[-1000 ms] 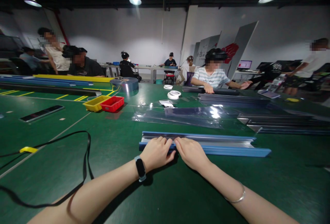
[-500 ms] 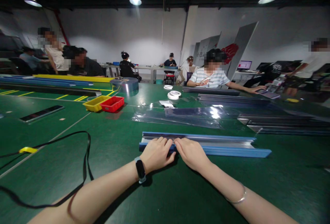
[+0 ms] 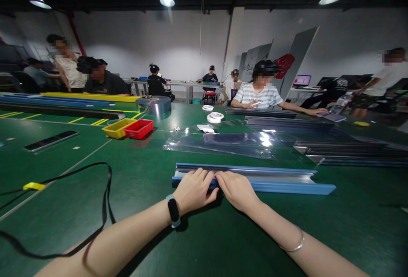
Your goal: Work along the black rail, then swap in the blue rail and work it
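Note:
A blue channel profile with a pale inner face lies lengthwise on the green table in front of me. My left hand, with a watch band on the wrist, is curled over its near wall toward the left end, thumb on the near side. Beside it, almost touching, my right hand bends its fingers over the same wall. Its fingertips are hidden inside the channel, so anything small under them cannot be made out. Clear plastic strips lie just beyond the profile.
Dark profiles are stacked at the right. Yellow and red bins, a phone and a black strap lie leftward. White tape rolls stand farther back. A co-worker sits across the table.
Both my hands stay at nearly the same spot on the blue channel profile, with only a slight shift of the left thumb. The co-worker across the table has lowered a hand a little.

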`<state>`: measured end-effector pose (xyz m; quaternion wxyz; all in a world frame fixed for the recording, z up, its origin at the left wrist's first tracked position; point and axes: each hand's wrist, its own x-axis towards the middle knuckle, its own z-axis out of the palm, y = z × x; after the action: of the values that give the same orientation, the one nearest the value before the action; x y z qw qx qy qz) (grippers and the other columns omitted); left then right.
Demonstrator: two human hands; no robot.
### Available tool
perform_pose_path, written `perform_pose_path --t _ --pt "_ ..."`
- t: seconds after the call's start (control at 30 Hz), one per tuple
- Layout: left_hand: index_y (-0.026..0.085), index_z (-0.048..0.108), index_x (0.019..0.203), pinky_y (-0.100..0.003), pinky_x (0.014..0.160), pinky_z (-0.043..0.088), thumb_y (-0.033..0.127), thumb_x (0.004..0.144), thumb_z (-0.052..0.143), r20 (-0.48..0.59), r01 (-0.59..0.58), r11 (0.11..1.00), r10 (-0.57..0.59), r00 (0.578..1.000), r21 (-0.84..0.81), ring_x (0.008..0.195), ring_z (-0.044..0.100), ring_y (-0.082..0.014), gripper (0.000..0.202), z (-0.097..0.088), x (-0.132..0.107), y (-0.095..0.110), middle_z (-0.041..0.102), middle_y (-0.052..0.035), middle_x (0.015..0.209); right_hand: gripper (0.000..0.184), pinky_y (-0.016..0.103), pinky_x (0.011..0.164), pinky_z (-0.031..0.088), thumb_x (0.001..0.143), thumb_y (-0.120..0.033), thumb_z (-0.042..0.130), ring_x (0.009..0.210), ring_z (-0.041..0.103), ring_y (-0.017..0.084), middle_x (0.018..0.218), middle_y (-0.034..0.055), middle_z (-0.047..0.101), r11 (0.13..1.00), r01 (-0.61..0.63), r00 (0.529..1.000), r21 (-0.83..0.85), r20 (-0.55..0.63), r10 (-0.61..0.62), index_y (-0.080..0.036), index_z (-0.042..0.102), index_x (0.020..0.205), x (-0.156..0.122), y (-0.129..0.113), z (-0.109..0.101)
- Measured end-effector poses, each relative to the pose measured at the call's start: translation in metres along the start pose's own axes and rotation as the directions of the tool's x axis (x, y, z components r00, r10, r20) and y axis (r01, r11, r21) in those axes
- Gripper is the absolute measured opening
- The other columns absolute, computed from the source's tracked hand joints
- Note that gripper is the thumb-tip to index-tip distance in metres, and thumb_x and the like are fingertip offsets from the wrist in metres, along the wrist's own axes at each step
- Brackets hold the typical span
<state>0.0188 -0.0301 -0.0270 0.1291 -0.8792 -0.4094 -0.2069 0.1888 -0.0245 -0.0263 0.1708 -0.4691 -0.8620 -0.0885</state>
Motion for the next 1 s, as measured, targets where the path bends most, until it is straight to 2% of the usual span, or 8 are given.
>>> perform_pose_path --t 0.17,0.37,0.6,0.8,1.0 --pt "0.017 0.047 0.092 -0.032 0.063 0.041 0.039 0.080 0.038 -0.003 0.021 1.000 -0.021 1.000 -0.014 0.072 0.051 -0.0195 0.026 0.0021 -0.0011 -0.0002 0.054 -0.0051 0.075 0.034 0.022 0.068 0.035 0.090 -0.025 0.019 0.074 0.054 0.011 0.077 0.0020 0.060 0.997 -0.041 0.997 0.070 -0.056 0.045 -0.021 0.052 0.094 -0.0013 -0.0005 0.0007" --pt "0.017 0.047 0.091 -0.032 0.066 0.042 0.036 0.080 0.039 -0.022 0.017 1.000 -0.017 1.000 -0.021 0.078 0.051 -0.0204 0.023 0.0005 0.0006 0.0002 0.054 -0.0056 0.079 0.034 0.023 0.063 0.033 0.089 -0.028 0.021 0.068 0.054 0.012 0.069 0.0017 0.058 0.999 -0.047 0.999 0.005 -0.006 0.047 -0.020 0.054 0.083 0.0004 -0.0007 -0.0001" --pt "0.017 0.047 0.093 -0.031 0.063 0.042 0.036 0.081 0.038 -0.016 0.036 0.999 -0.037 0.999 -0.032 0.071 0.051 -0.0185 0.023 0.0028 0.0003 -0.0001 0.054 -0.0043 0.074 0.036 0.022 0.067 0.034 0.090 -0.026 0.018 0.073 0.055 0.011 0.074 0.0023 0.060 0.996 -0.062 0.996 0.063 -0.055 0.066 -0.020 0.053 0.091 -0.0015 -0.0001 0.0015" --pt "0.017 0.047 0.093 -0.031 0.065 0.042 0.034 0.081 0.039 -0.054 0.004 1.000 -0.005 0.999 -0.022 0.076 0.051 -0.0193 0.023 0.0014 0.0006 0.0010 0.054 -0.0054 0.079 0.037 0.023 0.061 0.032 0.090 -0.029 0.020 0.066 0.054 0.012 0.067 0.0021 0.058 0.999 -0.045 0.999 -0.019 0.009 0.045 -0.019 0.054 0.080 0.0009 -0.0004 -0.0006" --pt "0.017 0.049 0.089 -0.032 0.064 0.042 0.034 0.081 0.040 -0.032 0.002 1.000 -0.003 0.999 -0.005 0.073 0.052 -0.0192 0.021 0.0073 0.0000 0.0000 0.054 -0.0048 0.074 0.034 0.022 0.065 0.034 0.090 -0.026 0.019 0.071 0.055 0.011 0.073 0.0014 0.059 0.995 -0.075 0.994 0.069 -0.071 0.079 -0.021 0.053 0.090 -0.0018 -0.0007 0.0025"
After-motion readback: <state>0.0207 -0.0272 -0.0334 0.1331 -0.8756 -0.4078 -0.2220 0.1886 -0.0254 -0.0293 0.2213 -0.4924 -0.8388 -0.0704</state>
